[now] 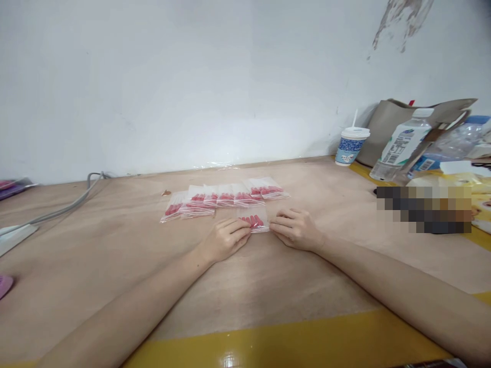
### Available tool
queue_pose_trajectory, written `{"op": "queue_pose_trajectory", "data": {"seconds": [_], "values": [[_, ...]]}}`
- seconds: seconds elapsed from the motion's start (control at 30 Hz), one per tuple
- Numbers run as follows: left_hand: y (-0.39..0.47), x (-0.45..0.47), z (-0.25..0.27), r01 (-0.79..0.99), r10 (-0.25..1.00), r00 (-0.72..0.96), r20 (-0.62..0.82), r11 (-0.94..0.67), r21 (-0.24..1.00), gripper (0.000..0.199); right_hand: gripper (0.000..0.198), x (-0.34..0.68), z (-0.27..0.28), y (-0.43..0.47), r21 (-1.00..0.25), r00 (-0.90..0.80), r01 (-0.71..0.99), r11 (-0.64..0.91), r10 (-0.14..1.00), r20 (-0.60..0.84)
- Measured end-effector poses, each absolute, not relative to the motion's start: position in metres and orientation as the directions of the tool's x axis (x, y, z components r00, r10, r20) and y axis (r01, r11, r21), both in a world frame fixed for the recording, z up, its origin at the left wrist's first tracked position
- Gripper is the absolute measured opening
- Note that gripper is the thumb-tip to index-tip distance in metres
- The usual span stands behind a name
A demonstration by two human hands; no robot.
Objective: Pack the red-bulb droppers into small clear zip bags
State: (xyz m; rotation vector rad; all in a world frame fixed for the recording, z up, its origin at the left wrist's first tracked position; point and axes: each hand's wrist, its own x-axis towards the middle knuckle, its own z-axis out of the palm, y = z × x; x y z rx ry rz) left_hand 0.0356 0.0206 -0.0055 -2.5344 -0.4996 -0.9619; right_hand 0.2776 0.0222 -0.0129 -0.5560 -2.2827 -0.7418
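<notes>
A small clear zip bag (260, 210) with several red pieces (256, 221) inside lies flat on the brown-covered table. My left hand (229, 238) is closed at the bag's lower left corner, thumb and fingers pinched on it and hiding that corner. At the bag's right edge, the fingertips of my right hand (296, 230) are pressed together on its side. Just behind, a row of similar zip bags (226, 196) overlaps, each holding red pieces; the nearest of them touch or sit close to the bag between my hands.
A small brown-orange scrap (165, 193) lies left of the row. Grey cable (72, 205) runs along the left side. At the back right stand a lidded paper cup (350, 147), a plastic bottle (402, 145) and a grey bag (379, 128). Yellow tape (245, 345) edges the table.
</notes>
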Motion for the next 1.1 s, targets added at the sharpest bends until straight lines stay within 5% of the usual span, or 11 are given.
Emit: {"op": "queue_pose_trajectory", "data": {"seconds": [0.4,0.77,1.1], "values": [[0.009,0.018,0.001,0.524,0.259,0.719,0.645,-0.811,-0.259,0.011,0.012,0.277,-0.010,0.021,0.246,-0.637,0.634,0.733,0.315,0.704],[0.011,0.024,0.002,0.481,0.180,0.768,0.615,-0.795,-0.368,0.017,0.017,0.230,-0.009,0.015,0.358,-0.677,0.565,0.744,0.170,0.716],[0.012,0.022,0.001,0.467,0.176,0.773,0.610,-0.809,-0.358,0.016,0.024,0.218,-0.007,0.018,0.415,-0.731,0.539,0.733,0.162,0.663]]}}
